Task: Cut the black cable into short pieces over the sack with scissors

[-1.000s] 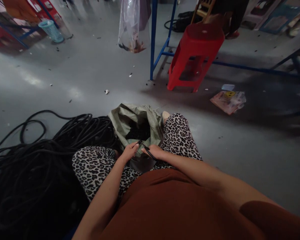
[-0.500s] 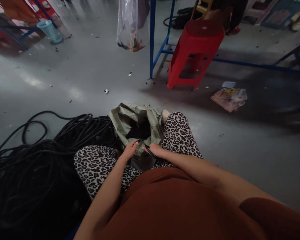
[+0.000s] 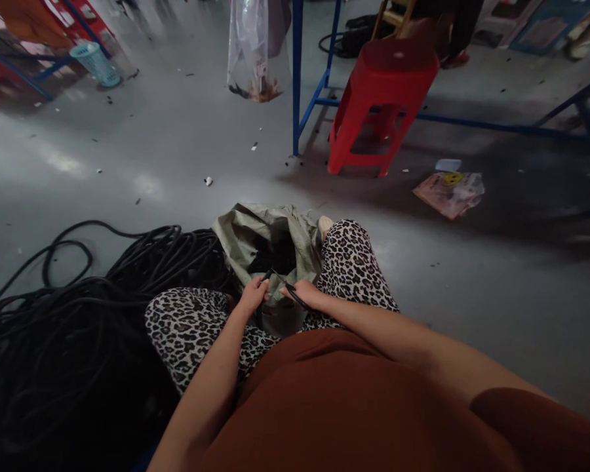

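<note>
I sit on the floor with my knees apart in leopard-print trousers. My left hand [image 3: 254, 294] is closed on a thin black cable piece [image 3: 267, 276] just above my lap. My right hand [image 3: 305, 294] is closed on a dark scissor-like tool [image 3: 291, 293] whose tip points toward the left hand. Both hands hover in front of an open green woven sack [image 3: 268, 236] that holds dark scraps and stands between my knees.
A big heap of black cable [image 3: 78, 314] lies on the floor to my left. A red plastic stool [image 3: 381, 98] stands by a blue metal frame [image 3: 295, 78] ahead. A hanging clear plastic bag [image 3: 258, 49], a teal basket [image 3: 94, 62] and litter [image 3: 450, 190] are farther off.
My hands stay almost in place; the left hand's fingers have shifted slightly on the cable piece. The view has tilted a little.
</note>
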`<state>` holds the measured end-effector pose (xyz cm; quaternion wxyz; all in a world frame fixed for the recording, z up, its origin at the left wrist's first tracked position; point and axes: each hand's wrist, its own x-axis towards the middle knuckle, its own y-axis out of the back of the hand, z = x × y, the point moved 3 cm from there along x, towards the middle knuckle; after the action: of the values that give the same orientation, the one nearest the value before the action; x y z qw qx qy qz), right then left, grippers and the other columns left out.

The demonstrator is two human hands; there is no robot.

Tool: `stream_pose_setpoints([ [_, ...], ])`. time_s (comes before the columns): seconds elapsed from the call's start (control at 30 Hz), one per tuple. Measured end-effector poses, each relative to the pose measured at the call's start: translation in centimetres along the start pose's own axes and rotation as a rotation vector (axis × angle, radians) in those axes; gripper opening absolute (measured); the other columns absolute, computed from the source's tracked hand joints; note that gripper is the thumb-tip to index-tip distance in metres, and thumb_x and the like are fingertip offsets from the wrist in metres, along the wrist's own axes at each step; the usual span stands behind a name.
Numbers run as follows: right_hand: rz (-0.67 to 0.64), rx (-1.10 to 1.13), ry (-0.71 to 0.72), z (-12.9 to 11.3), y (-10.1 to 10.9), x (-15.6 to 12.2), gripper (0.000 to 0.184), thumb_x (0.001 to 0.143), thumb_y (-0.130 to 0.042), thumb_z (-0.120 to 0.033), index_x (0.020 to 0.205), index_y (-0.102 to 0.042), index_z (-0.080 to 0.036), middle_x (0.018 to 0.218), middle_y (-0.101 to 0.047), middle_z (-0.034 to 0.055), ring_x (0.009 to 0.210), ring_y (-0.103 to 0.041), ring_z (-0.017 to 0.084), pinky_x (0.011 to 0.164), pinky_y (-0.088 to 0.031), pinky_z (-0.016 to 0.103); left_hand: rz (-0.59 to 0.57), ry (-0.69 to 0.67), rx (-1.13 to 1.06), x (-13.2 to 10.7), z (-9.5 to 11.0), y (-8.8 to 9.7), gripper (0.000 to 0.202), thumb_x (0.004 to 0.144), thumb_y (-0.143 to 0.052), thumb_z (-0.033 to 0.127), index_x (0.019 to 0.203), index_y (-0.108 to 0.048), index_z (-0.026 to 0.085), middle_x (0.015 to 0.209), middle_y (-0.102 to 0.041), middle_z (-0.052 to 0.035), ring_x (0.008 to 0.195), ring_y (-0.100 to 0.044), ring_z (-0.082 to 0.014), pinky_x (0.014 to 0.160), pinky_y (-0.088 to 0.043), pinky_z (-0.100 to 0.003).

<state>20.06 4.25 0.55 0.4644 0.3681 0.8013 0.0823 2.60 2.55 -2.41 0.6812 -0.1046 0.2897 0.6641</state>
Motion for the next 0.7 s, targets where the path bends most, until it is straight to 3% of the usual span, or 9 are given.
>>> stream_pose_setpoints([
  [0.3,-0.076,0.039,-0.041,-0.1,-0.2,-0.3,0.061,0.078,-0.052,-0.067,0.077,-0.071,-0.009,0.062,-0.063,0.0117,0.07,-0.063,0.023,0.061,-0.047,0.026,0.079,-0.038,0.003,0.1,0.1,0.5,0.036,0.076,-0.058,0.041,0.099,-0.06,0.013,0.059,-0.056,0.0025,0.047,-0.052,-0.0101,0.05,-0.042,-0.024],
  [0.57,-0.073,-0.013,0.04,0.3,-0.8,0.4,0.062,0.075,-0.052,-0.068,0.082,-0.07,-0.009,0.078,-0.065,0.014,0.082,-0.063,0.027,0.068,-0.048,0.031,0.022,-0.027,0.032,-0.4,0.0,-0.3,0.039,0.074,-0.06,0.038,0.104,-0.064,0.013,0.061,-0.054,0.0019,0.053,-0.051,-0.0105,0.052,-0.047,-0.024],
  [0.7,-0.075,-0.016,0.039,0.5,-1.0,0.6,0.061,0.075,-0.053,-0.068,0.08,-0.07,-0.009,0.077,-0.064,0.0151,0.081,-0.063,0.029,0.067,-0.049,0.034,-0.009,-0.068,0.094,-0.6,0.3,-0.5,0.034,0.075,-0.058,0.036,0.099,-0.066,0.013,0.059,-0.053,0.0021,0.05,-0.048,-0.0096,0.048,-0.044,-0.023],
])
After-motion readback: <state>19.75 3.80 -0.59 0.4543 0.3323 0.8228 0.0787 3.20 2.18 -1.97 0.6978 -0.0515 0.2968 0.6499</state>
